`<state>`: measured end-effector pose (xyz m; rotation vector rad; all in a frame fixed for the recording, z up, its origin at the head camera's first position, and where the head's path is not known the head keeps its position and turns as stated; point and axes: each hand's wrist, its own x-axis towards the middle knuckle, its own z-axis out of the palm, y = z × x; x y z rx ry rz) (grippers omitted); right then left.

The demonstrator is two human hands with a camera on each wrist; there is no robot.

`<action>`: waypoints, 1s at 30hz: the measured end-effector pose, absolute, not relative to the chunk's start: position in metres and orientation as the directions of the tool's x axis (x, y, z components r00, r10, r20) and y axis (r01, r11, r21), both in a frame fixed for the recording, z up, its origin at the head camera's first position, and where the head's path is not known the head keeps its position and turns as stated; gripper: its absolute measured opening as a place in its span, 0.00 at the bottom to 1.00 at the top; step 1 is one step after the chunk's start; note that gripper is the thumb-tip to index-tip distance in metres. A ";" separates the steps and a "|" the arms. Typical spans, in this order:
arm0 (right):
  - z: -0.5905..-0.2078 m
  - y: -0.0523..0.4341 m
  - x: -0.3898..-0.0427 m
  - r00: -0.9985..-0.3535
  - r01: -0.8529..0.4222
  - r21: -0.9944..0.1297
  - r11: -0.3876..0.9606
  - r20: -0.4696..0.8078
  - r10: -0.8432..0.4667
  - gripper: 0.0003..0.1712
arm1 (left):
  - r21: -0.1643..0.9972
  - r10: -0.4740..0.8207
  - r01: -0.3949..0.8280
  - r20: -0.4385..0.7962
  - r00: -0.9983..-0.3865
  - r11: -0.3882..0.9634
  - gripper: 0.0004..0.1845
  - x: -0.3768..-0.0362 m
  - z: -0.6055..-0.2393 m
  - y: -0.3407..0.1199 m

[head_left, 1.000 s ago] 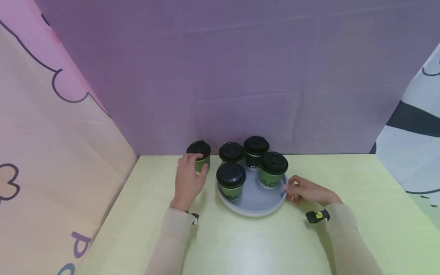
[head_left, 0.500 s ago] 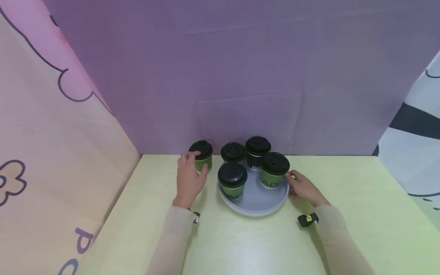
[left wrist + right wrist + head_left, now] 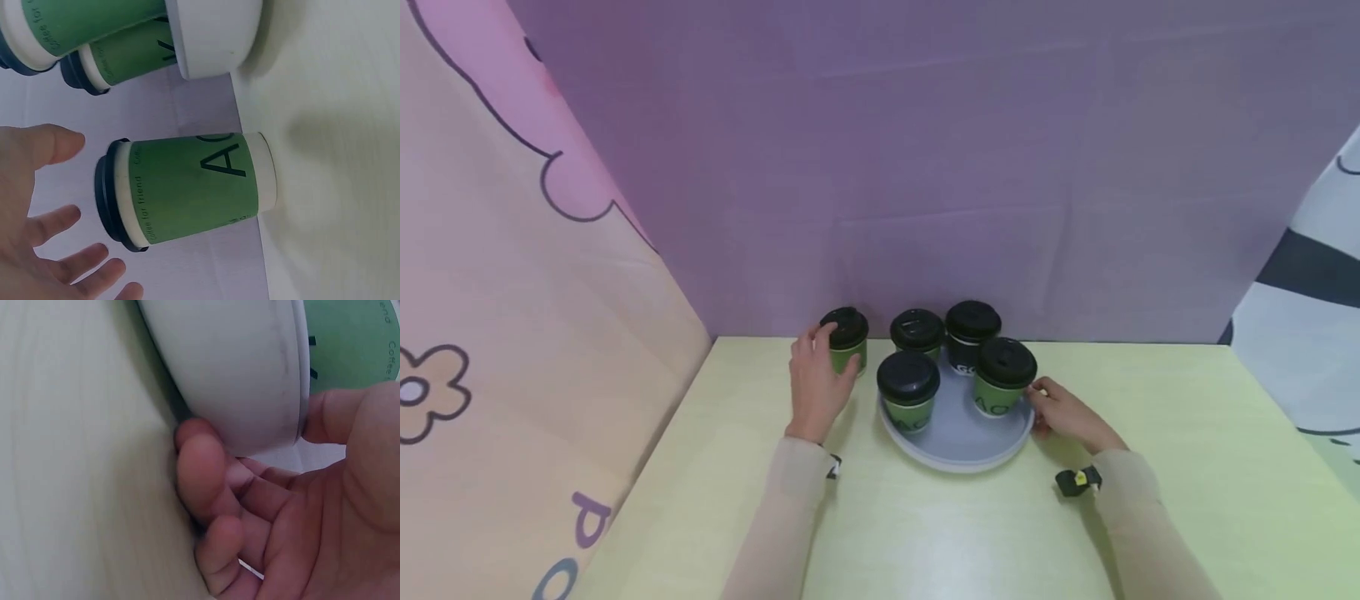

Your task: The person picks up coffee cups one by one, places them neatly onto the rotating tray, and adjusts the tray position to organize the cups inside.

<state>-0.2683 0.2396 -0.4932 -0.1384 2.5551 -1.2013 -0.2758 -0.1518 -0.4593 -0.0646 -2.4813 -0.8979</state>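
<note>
Purple cloth backdrop (image 3: 925,167), hung straight behind a pale yellow-green tabletop (image 3: 925,533).

Item 1: left fingers (image 3: 805,358). Spread and relaxed, holding nothing. From the left wrist view, left fingers (image 3: 56,215) stand just apart from the lid end of item 2, with a gap showing.

Item 2: lone cup (image 3: 846,340). Green paper, black lid, upright on the tabletop directly ahead of my left fingers and just outside the tray. Lone cup (image 3: 187,190) shows white bands at lid and base.

Item 3: right fingers (image 3: 1041,392). Curled under the tray's rim with the thumb over the top, pinching it. Right fingers (image 3: 203,475) lie between rim and tabletop.

Item 4: tray (image 3: 958,442). Round, grey-white, between my two sets of fingers. It carries four lidded cups. The one closest to my right fingers (image 3: 1004,385) stands just inside the pinched rim.

Handling note, my judgement: wrap the lone cup's wall below the lid, not the lid itself, which could pop off. Keep it upright. Keep the tray pinned flat, since tilting the rim would tip the cup beside it.

Item 5: surroundings. Pink-and-peach printed cloth (image 3: 512,292) beyond my left fingers, and white cloth with dark markings (image 3: 1307,292) beyond my right.
</note>
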 end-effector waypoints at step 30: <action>-0.494 0.247 -0.261 -0.909 0.085 -0.838 0.539 -0.287 -0.303 0.12 | 0.642 -0.066 0.119 0.256 -0.964 0.758 0.46 -0.329 -0.461 -0.154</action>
